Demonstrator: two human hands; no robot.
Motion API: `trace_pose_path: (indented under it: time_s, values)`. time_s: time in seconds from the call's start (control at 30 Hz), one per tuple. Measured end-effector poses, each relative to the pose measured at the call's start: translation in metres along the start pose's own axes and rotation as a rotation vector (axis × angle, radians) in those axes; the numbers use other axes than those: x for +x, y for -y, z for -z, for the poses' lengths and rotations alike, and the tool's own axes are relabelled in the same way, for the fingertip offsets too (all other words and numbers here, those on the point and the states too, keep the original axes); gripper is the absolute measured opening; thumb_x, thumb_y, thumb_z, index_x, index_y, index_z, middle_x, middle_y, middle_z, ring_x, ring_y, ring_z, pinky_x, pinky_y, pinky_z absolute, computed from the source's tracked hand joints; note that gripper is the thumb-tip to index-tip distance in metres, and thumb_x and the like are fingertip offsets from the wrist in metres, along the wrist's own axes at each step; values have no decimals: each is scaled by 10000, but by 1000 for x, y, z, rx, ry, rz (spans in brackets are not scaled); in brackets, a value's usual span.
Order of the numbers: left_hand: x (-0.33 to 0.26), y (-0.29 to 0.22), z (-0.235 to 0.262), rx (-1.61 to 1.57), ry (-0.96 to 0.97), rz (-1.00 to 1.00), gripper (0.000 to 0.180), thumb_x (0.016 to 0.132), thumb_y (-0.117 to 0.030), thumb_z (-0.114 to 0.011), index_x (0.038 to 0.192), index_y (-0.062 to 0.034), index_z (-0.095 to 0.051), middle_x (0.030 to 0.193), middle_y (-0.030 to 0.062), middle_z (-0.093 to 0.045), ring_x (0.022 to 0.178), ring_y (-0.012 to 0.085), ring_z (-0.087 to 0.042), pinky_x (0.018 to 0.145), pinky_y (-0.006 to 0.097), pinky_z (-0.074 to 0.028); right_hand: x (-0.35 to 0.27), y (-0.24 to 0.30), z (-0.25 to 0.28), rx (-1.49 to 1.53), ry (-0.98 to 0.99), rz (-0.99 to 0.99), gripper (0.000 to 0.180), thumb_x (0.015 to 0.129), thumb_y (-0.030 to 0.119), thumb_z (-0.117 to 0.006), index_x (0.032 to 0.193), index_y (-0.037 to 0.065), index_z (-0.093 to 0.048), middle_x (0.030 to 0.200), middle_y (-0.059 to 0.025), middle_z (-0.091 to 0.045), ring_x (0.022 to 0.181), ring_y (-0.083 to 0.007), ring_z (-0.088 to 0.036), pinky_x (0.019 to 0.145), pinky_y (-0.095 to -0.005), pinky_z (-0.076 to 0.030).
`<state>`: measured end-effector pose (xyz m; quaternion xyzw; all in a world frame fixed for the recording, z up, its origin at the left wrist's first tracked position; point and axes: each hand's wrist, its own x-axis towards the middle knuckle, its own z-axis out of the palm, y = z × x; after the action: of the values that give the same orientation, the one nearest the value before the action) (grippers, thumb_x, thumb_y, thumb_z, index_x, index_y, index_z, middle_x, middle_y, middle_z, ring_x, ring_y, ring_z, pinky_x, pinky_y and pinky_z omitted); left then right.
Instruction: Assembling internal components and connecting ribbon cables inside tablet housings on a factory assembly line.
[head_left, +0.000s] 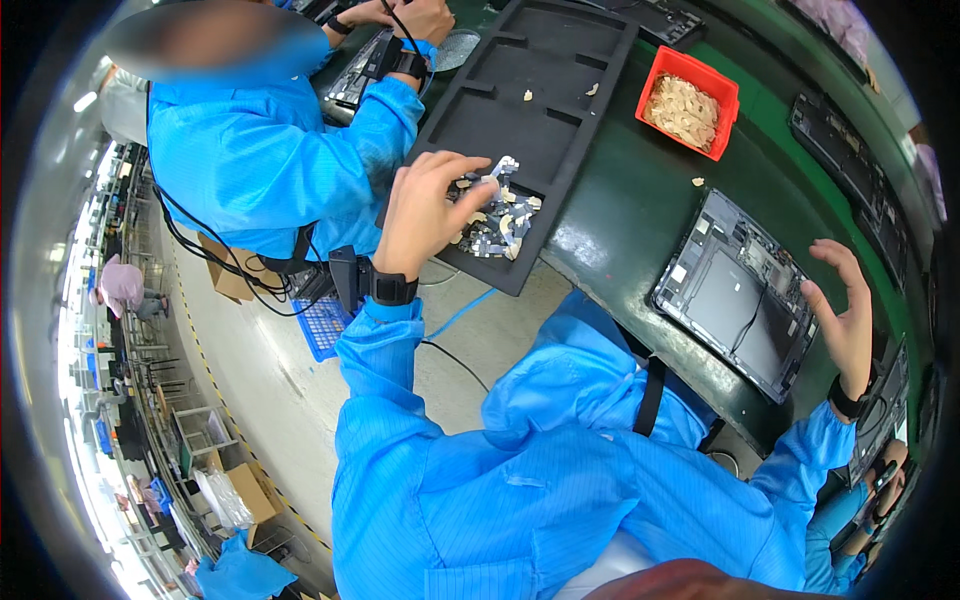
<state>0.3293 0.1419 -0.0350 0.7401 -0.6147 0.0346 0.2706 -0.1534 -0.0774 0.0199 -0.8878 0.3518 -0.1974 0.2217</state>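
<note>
My left hand (pixel 428 208) hovers over the near compartment of a long black tray (pixel 520 60). Its thumb and forefinger are apart above a heap of small black and white parts with tan pieces (pixel 508 222), and no held part can be made out. To the right, an opened laptop base (pixel 735 295) lies tilted on the green bench, inner parts exposed, a thin black cable across it. Beside its right edge is my right hand (pixel 846 318), fingers curved and spread, holding nothing visible.
A red bin (pixel 688 103) of tan pieces stands beyond the laptop base. More black laptop parts (pixel 850 150) line the bench's far right. A co-worker in a blue smock (pixel 270 150) works close at my left. One loose tan piece (pixel 698 182) lies on the bench.
</note>
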Motion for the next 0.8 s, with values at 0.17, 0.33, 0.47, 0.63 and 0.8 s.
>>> trace_pose_path:
  time_s: [0.17, 0.33, 0.47, 0.63, 0.8]
  values:
    - [14, -10, -10, -37, 198, -2, 290, 847, -252, -854, 1025, -26, -812, 1049, 161, -766, 971, 352, -719, 877, 414, -549, -1, 8, -4, 56, -38, 17, 378, 900, 170, -798, 1222, -1, -697, 1340, -183, -672, 1305, -323, -617, 1135, -415, -436]
    - [12, -20, -5, 69, 162, 76, 238, 836, -214, -875, 977, -34, -807, 899, 139, -790, 839, 288, -771, 766, 385, -581, 25, 25, -3, 79, 40, 274, 317, 898, 202, -801, 1139, 12, -721, 1169, -172, -719, 1147, -369, -664, 1022, -453, -505]
    - [-2, -37, -4, 167, 204, 284, 414, 812, -309, -919, 1078, -15, -800, 946, 177, -800, 873, 274, -789, 798, 367, -591, 27, 24, -25, 110, 130, 292, 325, 930, 275, -778, 1162, 53, -730, 1160, -120, -738, 1142, -328, -662, 1010, -454, -482]
    - [1, -22, -12, -112, 205, 354, 331, 849, -135, -872, 1094, 64, -772, 917, 189, -797, 852, 210, -781, 786, 327, -585, -4, 11, -34, 138, 164, 209, 327, 982, 317, -745, 1209, 85, -715, 1186, -81, -728, 1184, -289, -629, 1053, -450, -425]
    - [3, -22, -8, -63, 89, 311, 248, 967, -136, -751, 1088, 78, -781, 870, 202, -794, 774, 227, -769, 742, 344, -575, -37, -2, -22, 195, -19, 152, 269, 966, 289, -734, 1109, 62, -748, 1075, -151, -753, 1075, -348, -686, 958, -462, -515]
